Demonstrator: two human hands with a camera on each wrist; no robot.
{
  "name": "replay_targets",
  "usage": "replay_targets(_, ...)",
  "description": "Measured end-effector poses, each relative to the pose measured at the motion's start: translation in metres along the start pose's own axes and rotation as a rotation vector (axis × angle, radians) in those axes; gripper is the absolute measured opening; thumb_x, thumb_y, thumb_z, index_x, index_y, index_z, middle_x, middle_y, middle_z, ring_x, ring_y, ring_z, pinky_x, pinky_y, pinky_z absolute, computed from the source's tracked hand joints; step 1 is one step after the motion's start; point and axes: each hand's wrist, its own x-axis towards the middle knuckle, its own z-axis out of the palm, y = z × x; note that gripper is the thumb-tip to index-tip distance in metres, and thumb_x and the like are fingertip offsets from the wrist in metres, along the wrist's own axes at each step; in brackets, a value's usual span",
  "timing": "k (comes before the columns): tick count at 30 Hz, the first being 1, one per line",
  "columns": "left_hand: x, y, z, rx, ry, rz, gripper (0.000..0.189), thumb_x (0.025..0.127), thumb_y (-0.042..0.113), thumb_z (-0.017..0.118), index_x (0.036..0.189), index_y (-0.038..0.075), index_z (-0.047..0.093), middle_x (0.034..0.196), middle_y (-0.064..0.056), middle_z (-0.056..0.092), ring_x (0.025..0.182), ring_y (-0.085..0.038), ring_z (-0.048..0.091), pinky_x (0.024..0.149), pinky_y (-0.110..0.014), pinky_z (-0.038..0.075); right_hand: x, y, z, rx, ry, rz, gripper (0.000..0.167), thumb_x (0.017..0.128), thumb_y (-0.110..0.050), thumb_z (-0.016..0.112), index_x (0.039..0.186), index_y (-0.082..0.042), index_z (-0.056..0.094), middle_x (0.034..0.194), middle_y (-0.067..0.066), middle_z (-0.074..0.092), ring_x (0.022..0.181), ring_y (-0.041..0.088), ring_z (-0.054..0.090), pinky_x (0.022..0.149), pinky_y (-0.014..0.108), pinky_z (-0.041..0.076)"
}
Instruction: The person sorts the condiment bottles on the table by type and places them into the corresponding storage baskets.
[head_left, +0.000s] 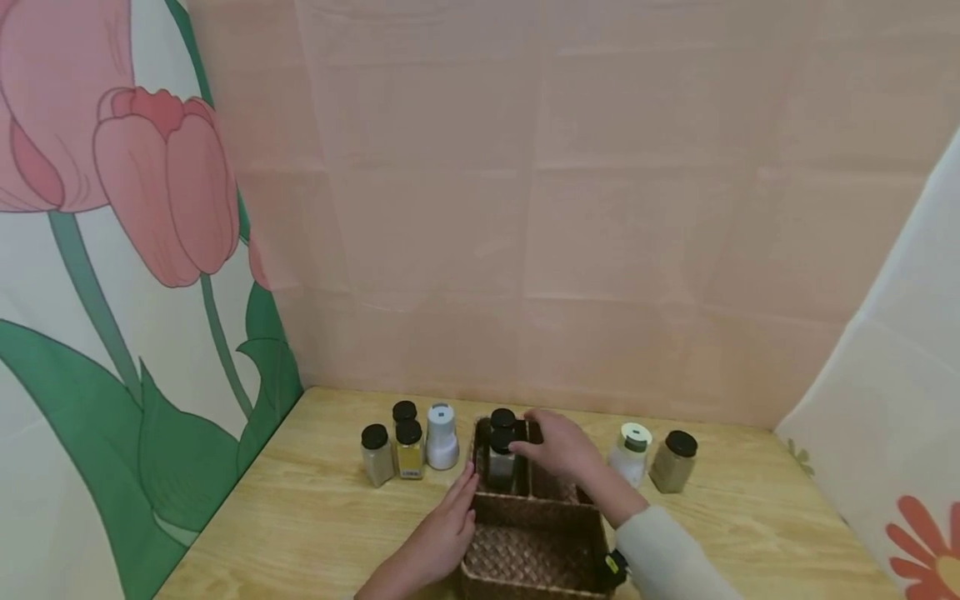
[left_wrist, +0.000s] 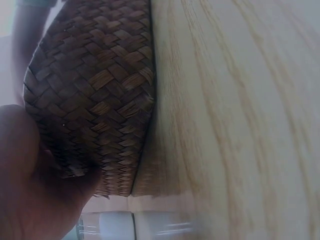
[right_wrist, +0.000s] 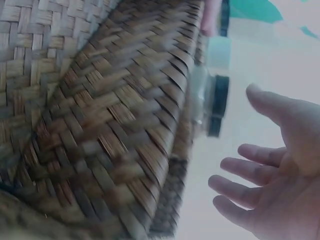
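A brown woven basket (head_left: 528,507) with dividers stands on the table. Two black-capped jars, a front jar (head_left: 502,468) and a rear jar (head_left: 502,417), stand in its back left compartment. Along the basket's left wall (left_wrist: 100,75) lies my left hand (head_left: 444,533), its fingers extended against the weave in the head view. My right hand (head_left: 561,450) hovers over the back compartments beside the jars' caps. In the right wrist view its fingers (right_wrist: 250,172) are spread, with a gap between them and the black caps (right_wrist: 220,97), and hold nothing.
Left of the basket stand a beige jar (head_left: 378,463), a yellow jar (head_left: 410,461), another black-capped jar (head_left: 404,410) and a white bottle (head_left: 442,440). To its right are a pale-capped bottle (head_left: 628,460) and a black-capped jar (head_left: 673,468). A pink cloth (head_left: 525,250) hangs behind the table.
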Motion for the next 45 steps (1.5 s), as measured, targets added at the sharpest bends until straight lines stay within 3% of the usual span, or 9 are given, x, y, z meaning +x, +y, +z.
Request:
replay_targets(3, 0.0, 0.001, 0.0, 0.001, 0.0, 0.004, 0.054, 0.11, 0.02, 0.041, 0.16, 0.006, 0.027, 0.171, -0.005, 0.01, 0.15, -0.03, 0.03, 0.114, -0.052, 0.037, 0.018, 0.022, 0.017, -0.112, 0.009, 0.155, 0.068, 0.095, -0.044, 0.07, 0.142, 0.002, 0.053, 0.138, 0.025, 0.058, 0.123, 0.044, 0.057, 0.096, 0.059, 0.049)
replay_targets(5, -0.001, 0.001, 0.0, 0.004, 0.002, 0.006, 0.054, 0.11, 0.02, 0.041, 0.16, 0.006, 0.027, 0.17, -0.006, 0.01, 0.15, -0.03, 0.029, 0.114, -0.052, 0.036, 0.019, 0.031, 0.017, -0.14, 0.025, 0.201, 0.066, 0.095, -0.04, 0.071, 0.143, 0.001, 0.052, 0.14, 0.024, 0.057, 0.122, 0.045, 0.057, 0.093, 0.06, 0.05)
replay_targets(12, 0.0, 0.0, -0.001, 0.018, 0.018, 0.016, 0.054, 0.11, 0.018, 0.041, 0.159, 0.002, 0.027, 0.17, -0.009, 0.011, 0.15, -0.03, 0.029, 0.114, -0.052, 0.036, -0.001, 0.045, -0.012, -0.097, 0.04, 0.185, 0.074, 0.097, -0.052, 0.064, 0.148, -0.002, 0.048, 0.148, 0.024, 0.051, 0.129, 0.046, 0.052, 0.097, 0.061, 0.048)
replay_targets(25, -0.001, -0.001, -0.001, 0.0, -0.001, 0.001, 0.054, 0.11, 0.018, 0.041, 0.159, 0.002, 0.027, 0.17, -0.01, 0.011, 0.151, -0.031, 0.028, 0.114, -0.053, 0.036, -0.029, 0.063, -0.035, -0.126, 0.102, 0.2, 0.074, 0.098, -0.049, 0.063, 0.149, 0.002, 0.045, 0.148, 0.027, 0.049, 0.131, 0.049, 0.048, 0.099, 0.065, 0.045)
replay_targets(37, -0.001, -0.004, 0.001, -0.017, -0.014, -0.01, 0.054, 0.11, 0.02, 0.04, 0.16, 0.003, 0.026, 0.17, -0.008, 0.01, 0.15, -0.031, 0.028, 0.113, -0.053, 0.037, -0.065, 0.093, -0.051, -0.133, 0.145, 0.228, 0.079, 0.096, -0.051, 0.065, 0.144, 0.008, 0.046, 0.141, 0.032, 0.052, 0.121, 0.052, 0.054, 0.092, 0.065, 0.048)
replay_targets(45, 0.0, -0.002, 0.002, -0.001, -0.002, -0.002, 0.055, 0.11, 0.02, 0.04, 0.16, 0.005, 0.026, 0.17, -0.007, 0.01, 0.15, -0.031, 0.029, 0.114, -0.053, 0.037, -0.084, 0.121, -0.058, -0.161, 0.158, 0.232, 0.071, 0.094, -0.037, 0.072, 0.137, 0.015, 0.05, 0.129, 0.039, 0.057, 0.112, 0.054, 0.059, 0.087, 0.063, 0.051)
